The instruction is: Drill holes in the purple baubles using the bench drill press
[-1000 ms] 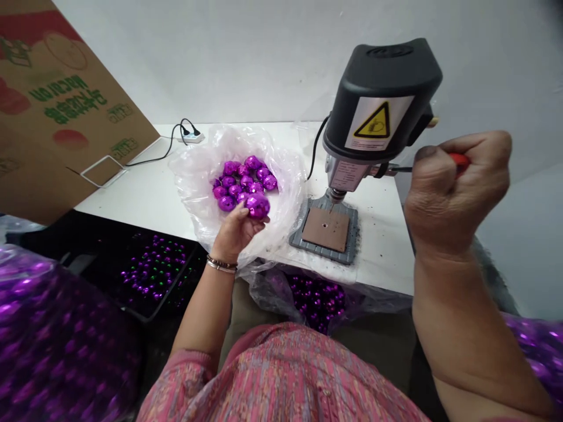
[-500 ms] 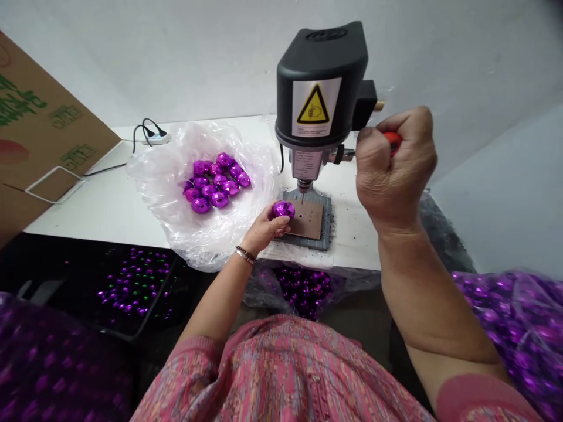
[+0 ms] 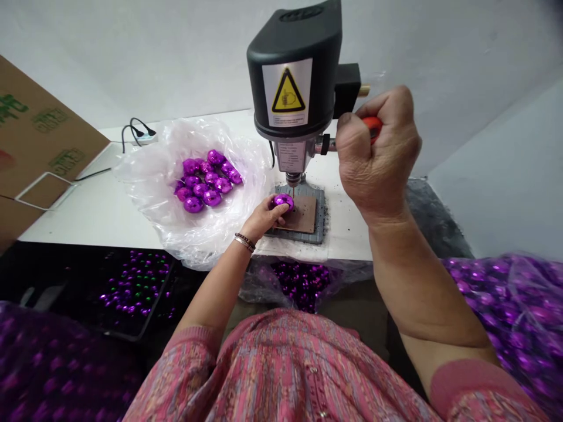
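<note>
A small bench drill press (image 3: 295, 76) with a black head and yellow warning label stands on the white table (image 3: 109, 205). My left hand (image 3: 263, 218) grips a faceted purple ball (image 3: 282, 201) and holds it on the brown pad (image 3: 305, 214) of the press base, right under the drill bit. My right hand (image 3: 377, 155) is a fist closed round the red-knobbed feed lever (image 3: 373, 124) at the right of the press head.
A clear plastic bag (image 3: 158, 170) holding several purple balls (image 3: 204, 180) lies left of the press. A cardboard box (image 3: 35, 140) and a power strip (image 3: 143, 138) sit far left. Bags of purple balls lie below the table edge (image 3: 303, 284) and at right (image 3: 510, 299); a black tray (image 3: 132, 284) at left.
My left hand took one ball out of the bag and carried it right onto the pad under the bit. My right hand stayed on the lever.
</note>
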Available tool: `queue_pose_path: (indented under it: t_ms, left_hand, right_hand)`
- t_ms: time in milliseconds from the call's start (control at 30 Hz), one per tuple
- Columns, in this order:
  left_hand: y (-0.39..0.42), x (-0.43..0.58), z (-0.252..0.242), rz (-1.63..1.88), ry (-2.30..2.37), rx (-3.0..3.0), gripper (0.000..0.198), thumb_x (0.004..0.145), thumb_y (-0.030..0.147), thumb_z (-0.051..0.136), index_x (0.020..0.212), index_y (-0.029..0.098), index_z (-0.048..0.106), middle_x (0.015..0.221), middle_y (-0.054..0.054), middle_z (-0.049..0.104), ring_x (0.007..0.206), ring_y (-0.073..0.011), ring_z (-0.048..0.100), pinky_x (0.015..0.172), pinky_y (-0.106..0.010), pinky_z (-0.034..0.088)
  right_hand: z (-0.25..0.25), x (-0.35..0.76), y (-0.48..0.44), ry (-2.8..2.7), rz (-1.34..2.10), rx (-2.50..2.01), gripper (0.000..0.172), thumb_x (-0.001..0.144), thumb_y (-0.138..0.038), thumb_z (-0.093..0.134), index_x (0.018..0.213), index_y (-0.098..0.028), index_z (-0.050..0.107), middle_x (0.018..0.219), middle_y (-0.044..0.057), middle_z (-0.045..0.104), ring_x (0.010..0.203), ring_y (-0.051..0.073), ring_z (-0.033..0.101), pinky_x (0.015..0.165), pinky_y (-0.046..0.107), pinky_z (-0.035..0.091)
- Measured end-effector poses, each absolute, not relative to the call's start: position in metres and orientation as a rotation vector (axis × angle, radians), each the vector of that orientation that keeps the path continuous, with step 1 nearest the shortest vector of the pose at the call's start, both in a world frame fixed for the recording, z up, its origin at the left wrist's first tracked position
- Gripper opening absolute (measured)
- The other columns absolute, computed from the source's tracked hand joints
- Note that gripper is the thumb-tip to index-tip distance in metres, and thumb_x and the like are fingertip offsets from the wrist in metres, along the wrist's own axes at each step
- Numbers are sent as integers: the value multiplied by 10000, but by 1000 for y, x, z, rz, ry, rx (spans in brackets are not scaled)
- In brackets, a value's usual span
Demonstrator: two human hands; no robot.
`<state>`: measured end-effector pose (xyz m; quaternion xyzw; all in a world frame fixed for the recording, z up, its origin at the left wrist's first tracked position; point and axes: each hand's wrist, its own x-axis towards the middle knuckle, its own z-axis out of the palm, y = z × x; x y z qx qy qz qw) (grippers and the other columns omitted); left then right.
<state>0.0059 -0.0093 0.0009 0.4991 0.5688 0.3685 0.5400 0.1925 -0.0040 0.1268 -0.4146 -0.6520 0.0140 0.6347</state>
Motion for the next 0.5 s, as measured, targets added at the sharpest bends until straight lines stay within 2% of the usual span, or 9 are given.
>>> queue_pose_path:
  t_ms: [133, 233, 333, 500]
  left_hand:
    - [-8, 5, 0, 876, 1354, 1122, 297, 872, 257, 646, 1143, 143, 605, 930, -36, 661, 604, -61, 593, 510, -170, 443]
    - [-5, 3, -4, 880, 1340, 1133, 278, 866, 254, 655, 1122, 149, 624, 912, -31, 660, 596, -54, 579, 497, -160, 425]
    - [-3, 3, -7, 889, 1326, 1121, 327, 856, 262, 672, 1160, 157, 616, 950, -40, 667, 591, -49, 568, 496, -162, 426]
    - [-2, 6, -5, 891, 1354, 1138, 412, 835, 259, 688, 1221, 143, 600, 950, -47, 662, 588, -47, 566, 472, -151, 386]
  right_hand:
    - [135, 191, -4, -1489, 82, -1003, 224, 905, -275, 505, 772, -172, 357, 682, -72, 335, 613, 7, 315, 682, 163, 320]
    - [153, 189, 4, -1482, 120, -1164, 309, 874, -226, 543, 717, -194, 278, 633, -82, 287, 594, 23, 232, 654, 188, 259]
    - [173, 190, 20, -1490, 140, -1344, 388, 902, -227, 512, 668, -197, 205, 622, -75, 230, 610, 32, 167, 662, 211, 209]
    - [192, 193, 45, -1502, 226, -1477, 352, 950, -245, 393, 653, -176, 217, 655, -65, 226, 634, 25, 149, 683, 213, 180]
